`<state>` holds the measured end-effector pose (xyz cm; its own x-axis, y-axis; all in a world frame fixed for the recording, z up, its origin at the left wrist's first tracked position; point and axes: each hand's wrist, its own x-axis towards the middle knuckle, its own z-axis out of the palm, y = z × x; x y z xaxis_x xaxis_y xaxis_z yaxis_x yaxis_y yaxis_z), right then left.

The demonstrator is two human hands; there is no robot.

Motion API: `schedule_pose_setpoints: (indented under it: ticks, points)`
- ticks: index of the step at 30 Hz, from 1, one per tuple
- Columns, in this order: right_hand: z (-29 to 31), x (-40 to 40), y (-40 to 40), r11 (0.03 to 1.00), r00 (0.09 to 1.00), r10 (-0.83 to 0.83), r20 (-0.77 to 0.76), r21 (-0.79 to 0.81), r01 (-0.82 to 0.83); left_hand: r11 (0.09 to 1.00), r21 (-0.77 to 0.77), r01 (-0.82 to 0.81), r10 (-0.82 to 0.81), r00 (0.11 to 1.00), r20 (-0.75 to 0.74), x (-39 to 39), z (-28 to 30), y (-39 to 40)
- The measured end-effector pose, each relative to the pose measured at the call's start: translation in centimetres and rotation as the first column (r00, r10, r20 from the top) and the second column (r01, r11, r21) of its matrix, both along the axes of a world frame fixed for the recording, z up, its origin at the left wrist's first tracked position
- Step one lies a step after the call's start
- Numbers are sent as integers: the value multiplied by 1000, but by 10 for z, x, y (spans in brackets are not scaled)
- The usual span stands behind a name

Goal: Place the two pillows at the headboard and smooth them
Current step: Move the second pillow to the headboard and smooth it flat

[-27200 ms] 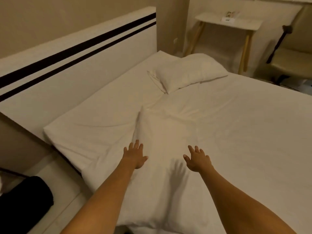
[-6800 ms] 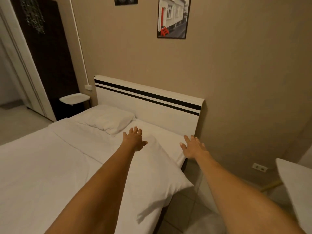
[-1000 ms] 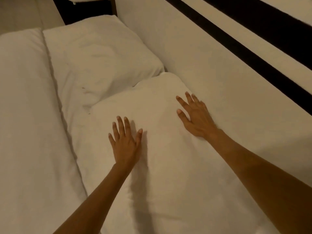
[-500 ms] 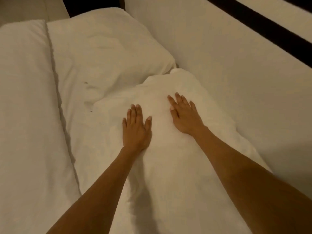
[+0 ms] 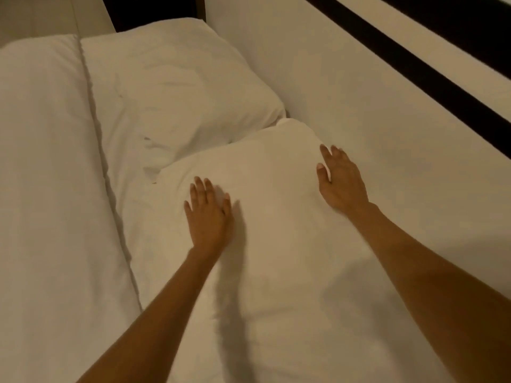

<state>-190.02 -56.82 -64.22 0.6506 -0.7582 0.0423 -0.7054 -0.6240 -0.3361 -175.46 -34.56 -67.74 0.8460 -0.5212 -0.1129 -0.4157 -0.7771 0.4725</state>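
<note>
White headboard fills upper right; both pillows abut it. Left hand and right hand lie flat, fingers spread, holding nothing, on near pillow. Recommend even outward strokes toward edges.

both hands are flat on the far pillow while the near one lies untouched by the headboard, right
Not quite. The head view shows the left hand and right hand flat on the near pillow; the far pillow is the untouched one. Both pillows lie by the headboard.

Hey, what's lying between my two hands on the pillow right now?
Nothing but bare pillowcase: in the head view, the near pillow shows plain white fabric between the left hand and right hand, both flat on it.
</note>
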Motion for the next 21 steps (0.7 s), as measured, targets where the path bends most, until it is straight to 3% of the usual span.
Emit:
schedule_pose_setpoints:
  ticks: [2,4,7,9,13,16,19,21]
  points:
    - [5,-1,27,999,991,46,124,-25,-43,986,-169,3,-4,1000,-3,-41,11,-7]
    - [-9,-15,56,997,988,82,134,-6,-82,970,-239,36,-46,998,-40,-79,3,-5]
    - [-46,-58,84,992,993,116,-37,59,-113,973,-75,220,-222,975,-27,-111,-35,14]
    - [-57,-78,79,993,993,103,-58,61,-100,968,-12,251,-251,968,0,-107,-49,19]
    - [-51,-102,64,999,994,8,-111,49,-3,984,44,173,-174,984,26,-95,-49,36]
    - [-44,-123,56,983,985,-104,-139,137,124,996,57,64,-59,995,-84,-90,-47,56]
    - [-23,-128,61,979,989,-135,-67,144,143,998,57,37,-30,993,-115,-95,-29,65]
    - [-5,-129,77,991,993,-117,34,77,114,999,-29,43,-45,995,-90,-109,-12,67]
